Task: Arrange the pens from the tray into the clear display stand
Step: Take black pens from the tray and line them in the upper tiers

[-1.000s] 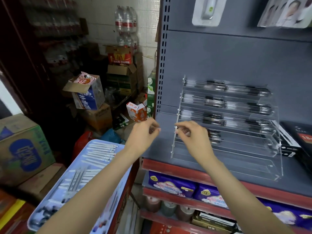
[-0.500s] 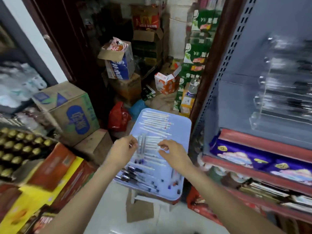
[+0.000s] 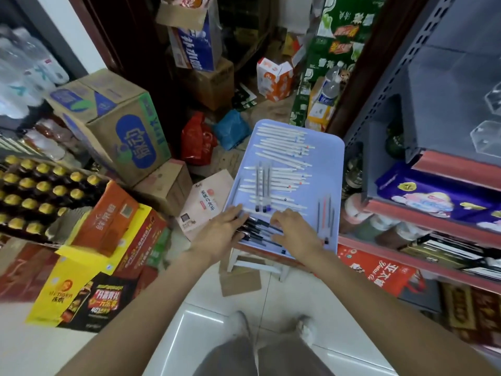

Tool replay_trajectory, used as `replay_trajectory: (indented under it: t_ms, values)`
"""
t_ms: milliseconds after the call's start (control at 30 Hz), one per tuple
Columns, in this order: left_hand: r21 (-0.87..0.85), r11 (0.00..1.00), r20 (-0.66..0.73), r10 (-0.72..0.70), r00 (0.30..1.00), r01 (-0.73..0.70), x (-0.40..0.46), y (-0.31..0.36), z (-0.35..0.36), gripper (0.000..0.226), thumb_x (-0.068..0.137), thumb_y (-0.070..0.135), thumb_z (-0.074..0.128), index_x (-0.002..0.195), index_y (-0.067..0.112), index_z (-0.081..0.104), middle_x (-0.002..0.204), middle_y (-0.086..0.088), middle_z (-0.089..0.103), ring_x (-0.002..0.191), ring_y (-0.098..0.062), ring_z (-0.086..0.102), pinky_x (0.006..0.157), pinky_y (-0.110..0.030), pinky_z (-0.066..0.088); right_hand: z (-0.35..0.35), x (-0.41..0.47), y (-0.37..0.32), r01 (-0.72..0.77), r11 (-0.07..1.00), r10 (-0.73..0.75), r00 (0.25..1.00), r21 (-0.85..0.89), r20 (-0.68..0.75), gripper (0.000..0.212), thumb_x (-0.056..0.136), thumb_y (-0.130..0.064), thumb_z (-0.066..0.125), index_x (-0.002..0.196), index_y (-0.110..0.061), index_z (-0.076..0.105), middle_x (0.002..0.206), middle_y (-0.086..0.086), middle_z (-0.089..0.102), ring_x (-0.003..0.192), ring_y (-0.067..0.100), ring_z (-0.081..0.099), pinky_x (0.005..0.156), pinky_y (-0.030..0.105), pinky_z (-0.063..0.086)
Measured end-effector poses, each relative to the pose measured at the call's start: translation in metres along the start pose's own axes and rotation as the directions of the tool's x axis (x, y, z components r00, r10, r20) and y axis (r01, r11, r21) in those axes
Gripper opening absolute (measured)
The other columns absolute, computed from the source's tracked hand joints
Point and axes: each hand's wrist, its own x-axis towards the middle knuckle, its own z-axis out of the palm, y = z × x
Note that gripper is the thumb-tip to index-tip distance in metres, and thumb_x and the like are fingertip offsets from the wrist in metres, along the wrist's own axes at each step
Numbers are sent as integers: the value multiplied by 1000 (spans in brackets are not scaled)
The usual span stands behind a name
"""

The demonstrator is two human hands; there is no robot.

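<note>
A light blue tray sits on a small stool and holds several pens. White pens lie in rows across its far and middle parts, and dark-capped pens lie at the near end. My left hand rests with straight fingers on the dark pens at the tray's near left corner. My right hand lies over the same group, fingers bent down onto them; whether it grips one is hidden. Only the left edge of the clear display stand shows, at the far right on the grey shelf.
Cardboard boxes and drink cartons crowd the floor to the left. A grey metal shelf unit with red edges stands on the right, purple packs on its lower shelf. White floor tiles lie below me.
My view swung from the display stand down to the tray. Both hands left the stand, came down and moved to the near end of the tray, onto the dark pens.
</note>
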Motion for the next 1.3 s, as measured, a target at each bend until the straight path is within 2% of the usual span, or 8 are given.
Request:
replay_trajectory:
  t_ms: [300, 433, 600, 700, 800, 900, 1100, 1300]
  values:
    - [-75, 997, -109, -25, 994, 16, 2, -2, 6, 49, 93, 16, 54, 140, 15, 42, 154, -2, 25, 142, -20, 27, 114, -24, 20, -13, 13, -8, 6, 985, 20, 989, -172, 147, 16, 93, -19, 54, 100, -6, 50, 98, 10, 41, 88, 27, 46, 72, 34, 40]
    - [-299, 949, -151, -149, 977, 99, 4, 0, 5, 40, 91, 14, 58, 132, 14, 53, 146, -3, 40, 135, -20, 37, 109, -23, 26, -11, 9, -9, 14, 979, 17, 989, -204, 150, 16, 95, -17, 50, 109, -9, 45, 103, 17, 46, 88, 26, 45, 68, 31, 33]
    - [-479, 869, -230, -258, 938, 122, 8, 8, -6, 31, 89, 9, 60, 120, 7, 61, 129, -12, 55, 119, -24, 52, 89, -7, 29, -13, 8, -6, -41, 997, 50, 990, -69, 133, 14, 95, -15, 52, 97, -3, 45, 97, 18, 53, 79, 22, 43, 66, 29, 33]
    - [-530, 839, -261, -301, 917, 124, 10, 11, -12, 27, 90, 9, 58, 118, 8, 61, 126, -10, 56, 115, -22, 52, 91, -13, 34, -19, 7, -2, -71, 993, 59, 992, 99, 113, 27, 92, -13, 57, 109, 7, 55, 109, 26, 60, 86, 32, 57, 75, 35, 44]
    - [-680, 717, -289, -453, 843, 152, 16, 17, -22, 28, 92, 11, 56, 120, 9, 59, 121, -7, 59, 105, -17, 55, 89, -28, 45, -31, 2, -1, -83, 951, 77, 996, 299, 33, 15, 88, -14, 64, 95, -2, 60, 86, 13, 60, 78, 27, 56, 70, 32, 45]
    - [-872, 445, -185, -688, 702, 206, 29, 31, -37, 31, 94, 9, 49, 124, 4, 55, 121, -11, 59, 105, -25, 57, 90, -30, 44, -49, -5, -2, -56, 855, 112, 991, 516, -77, 18, 85, -12, 67, 72, -11, 55, 59, 10, 51, 56, 22, 44, 53, 26, 40]
    - [-988, 109, 69, -345, 936, 113, 59, 101, -66, 24, 98, 14, 44, 90, 8, 66, 92, -6, 68, 83, -12, 63, 75, -23, 49, -95, -20, -1, 79, 721, 179, 939, 688, -295, 16, 80, -12, 72, 80, 3, 67, 74, 22, 66, 66, 22, 60, 70, 36, 50]
    - [-996, 86, -20, -176, 984, -5, 90, 176, -85, 16, 93, 14, 52, 89, 7, 66, 87, -3, 68, 79, -9, 62, 70, -16, 51, -138, -40, 46, 132, 698, 265, 865, 704, -426, 21, 77, -14, 74, 61, -23, 64, 63, -2, 64, 63, 12, 60, 71, 33, 50]
